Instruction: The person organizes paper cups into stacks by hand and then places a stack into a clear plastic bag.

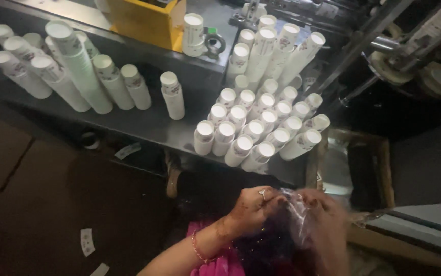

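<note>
We're pinching a thin clear plastic bag [298,212] w/ both hands, close to our lap: left hand [254,207] closed on its edge, right hand [328,217] blurred but gripping the other side. Best, we reckon, is rubbing the film layers apart btwn fingertips to find the mouth, no yanking. The bag's looking empty. Farther out, on the dark tabletop [149,125], we're seeing stacked white paper cups [254,130] lying bottoms toward us, more stacks [72,71] at left; contents not visible.
</note>
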